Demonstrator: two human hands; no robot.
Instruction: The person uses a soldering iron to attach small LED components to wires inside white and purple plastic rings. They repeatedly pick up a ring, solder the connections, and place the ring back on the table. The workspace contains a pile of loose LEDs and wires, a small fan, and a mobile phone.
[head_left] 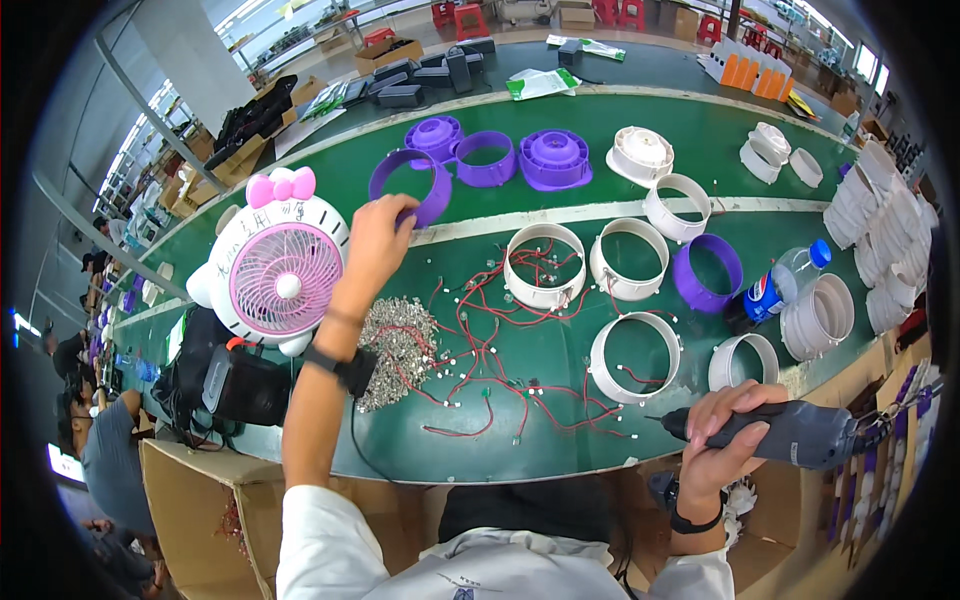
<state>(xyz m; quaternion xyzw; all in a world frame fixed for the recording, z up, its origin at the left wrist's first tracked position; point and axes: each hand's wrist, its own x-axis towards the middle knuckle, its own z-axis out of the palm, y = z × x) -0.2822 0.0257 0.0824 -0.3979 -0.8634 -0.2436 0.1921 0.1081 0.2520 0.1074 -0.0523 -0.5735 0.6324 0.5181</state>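
My left hand (380, 240) reaches to the far side of the green bench, its fingers closed on the near rim of a purple plastic ring (433, 205), which is tilted. Just beyond that ring are a purple round housing (434, 138) and another purple ring (487, 181). At the lower right, my right hand (728, 425) is wrapped round a dark electric screwdriver (812, 436), its tip pointing left. Near the tip stands a white plastic ring (597, 370). Red wires (492, 345) with small white connectors spread across the middle, beside a heap of small metal screws (395, 350).
A white and pink fan (288, 275) and a black bag (235, 375) stand at left. More white rings (629, 288), a purple ring (735, 272), a bottle with a blue cap (790, 280) and stacked white rings (818, 318) occupy the right. A cardboard box (195, 500) sits below the bench.
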